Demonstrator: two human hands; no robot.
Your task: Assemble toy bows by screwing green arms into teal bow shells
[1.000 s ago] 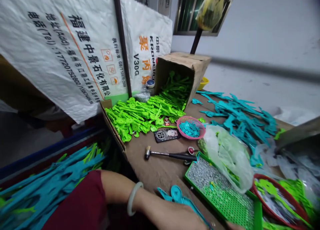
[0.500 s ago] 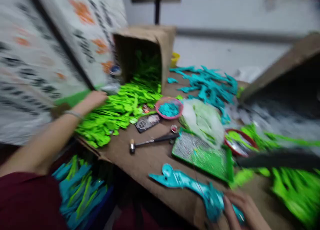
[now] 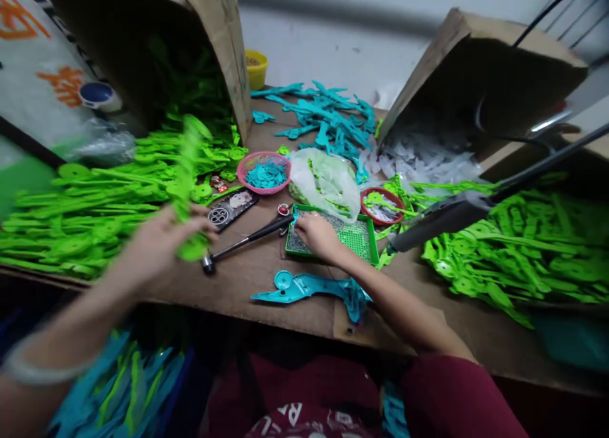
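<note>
My left hand point(image 3: 155, 244), smeared by motion, is closed around a long lime-green plastic part point(image 3: 187, 168) that stands upright above a heap of similar green parts point(image 3: 71, 203). My right hand point(image 3: 318, 233) reaches into a green tray point(image 3: 373, 242) of small silvery pieces, fingertips pinched together. What the pinch holds, if anything, is too small to make out. In front of the tray a turquoise plastic part point(image 3: 304, 287) lies on the table, partly behind my right forearm. A hammer point(image 3: 247, 238) with a black handle rests to the left of the tray.
A pink basket point(image 3: 242, 174) holds small turquoise pieces. Behind are a pile of turquoise parts point(image 3: 328, 117) and a plastic bag point(image 3: 304, 171). More green parts point(image 3: 504, 247) lie at right, below a grey tool arm point(image 3: 442, 219). Cardboard boxes point(image 3: 223, 51) stand on both sides.
My left hand has lifted a green part from the left heap. My right hand has left the turquoise part and moved into the tray. The view has turned right.
</note>
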